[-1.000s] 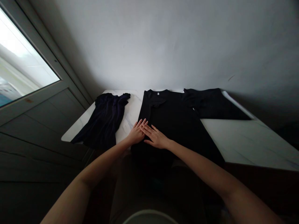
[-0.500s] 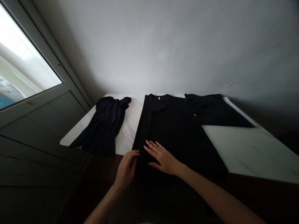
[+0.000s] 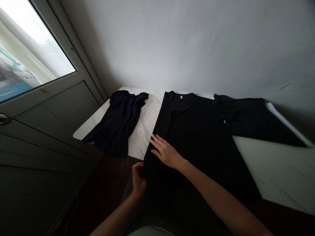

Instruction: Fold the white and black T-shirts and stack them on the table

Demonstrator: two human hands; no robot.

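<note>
Closest in, the left hand (image 3: 138,180) has its fingers curled tight and narrow around the near edge of a black T-shirt (image 3: 197,137), gathering the cloth just where it hangs over the front of the table. The right hand (image 3: 167,153) lies open on the same shirt, fingers loosely spread and pads resting on the fabric, just inside its left edge. The shirt lies flat and face up, running from under both hands away to its collar, with a small white label (image 3: 181,97) beyond the right fingertips. Left of the fingers, across a strip of white marble tabletop (image 3: 278,170), lies a crumpled navy top (image 3: 118,123) with ruffled sleeves. Far to the right of the fingers, a black piece of cloth (image 3: 248,121) spreads from the shirt's shoulder; whether it is a sleeve or a separate garment is hard to tell. Farther off stand a white wall (image 3: 197,42) and a door with a glass pane (image 3: 29,42).
</note>
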